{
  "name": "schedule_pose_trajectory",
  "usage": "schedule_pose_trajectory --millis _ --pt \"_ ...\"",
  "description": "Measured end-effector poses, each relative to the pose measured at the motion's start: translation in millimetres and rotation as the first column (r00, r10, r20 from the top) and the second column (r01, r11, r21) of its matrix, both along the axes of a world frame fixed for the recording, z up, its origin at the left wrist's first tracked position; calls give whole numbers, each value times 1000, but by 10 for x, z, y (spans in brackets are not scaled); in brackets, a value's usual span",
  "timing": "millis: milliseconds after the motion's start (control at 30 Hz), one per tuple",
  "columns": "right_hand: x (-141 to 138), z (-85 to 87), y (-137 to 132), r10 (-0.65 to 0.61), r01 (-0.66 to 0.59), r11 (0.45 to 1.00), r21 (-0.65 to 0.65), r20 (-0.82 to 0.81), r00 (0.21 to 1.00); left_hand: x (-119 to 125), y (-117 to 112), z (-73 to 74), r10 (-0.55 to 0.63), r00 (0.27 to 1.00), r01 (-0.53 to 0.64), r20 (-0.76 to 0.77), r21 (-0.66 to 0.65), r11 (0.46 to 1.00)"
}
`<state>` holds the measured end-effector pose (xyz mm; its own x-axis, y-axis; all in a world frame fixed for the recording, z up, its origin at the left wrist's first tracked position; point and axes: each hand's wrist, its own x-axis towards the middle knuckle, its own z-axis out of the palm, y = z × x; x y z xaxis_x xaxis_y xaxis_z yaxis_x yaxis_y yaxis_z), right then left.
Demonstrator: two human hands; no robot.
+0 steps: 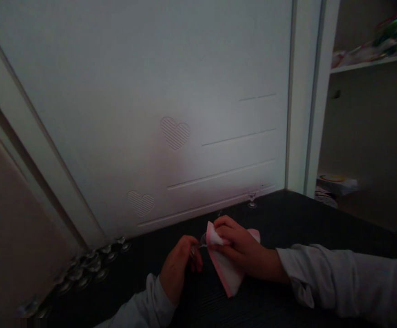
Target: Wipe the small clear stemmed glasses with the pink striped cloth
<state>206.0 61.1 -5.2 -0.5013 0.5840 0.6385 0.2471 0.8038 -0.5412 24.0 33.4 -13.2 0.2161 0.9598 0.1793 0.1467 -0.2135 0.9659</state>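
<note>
Between my hands is a small clear stemmed glass (pixel 203 240), held over the dark table. The fingers of my left hand (pixel 180 264) are closed round its foot end. My right hand (pixel 241 248) grips a white cloth with a pink edge (pixel 227 272), pressed against the bowl end of the glass. The cloth covers part of the bowl, and one corner hangs down below my fingers.
Several small stemmed glasses (pixel 94 264) stand along the table's left edge by the wall. Another small glass (pixel 252 199) stands at the back right, near the white panel with hearts (pixel 174 133). The dark table (pixel 307 218) runs up to it. Shelves (pixel 372 64) holding items are at right.
</note>
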Motion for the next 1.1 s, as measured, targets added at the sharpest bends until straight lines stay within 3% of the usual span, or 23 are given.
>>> schedule_pose_trajectory --millis 300,500,733,967,1100 --pt "-3 -38 18 -40 33 997 -67 -106 994 31 -21 45 30 994 -30 -102 10 1000" --pt "-10 10 -46 -102 68 966 -250 -125 987 41 -71 90 2 969 11 -247 52 999" --pt "-31 76 -145 14 -89 862 -498 -152 988 37 -124 126 -55 880 145 -471 157 977" --pt "-20 65 -200 116 -220 739 -636 -201 973 45 -149 120 -32 877 147 -479 204 968" --pt "-29 68 -229 144 -236 708 -666 -191 971 53 -162 133 -75 867 195 -493 196 961"
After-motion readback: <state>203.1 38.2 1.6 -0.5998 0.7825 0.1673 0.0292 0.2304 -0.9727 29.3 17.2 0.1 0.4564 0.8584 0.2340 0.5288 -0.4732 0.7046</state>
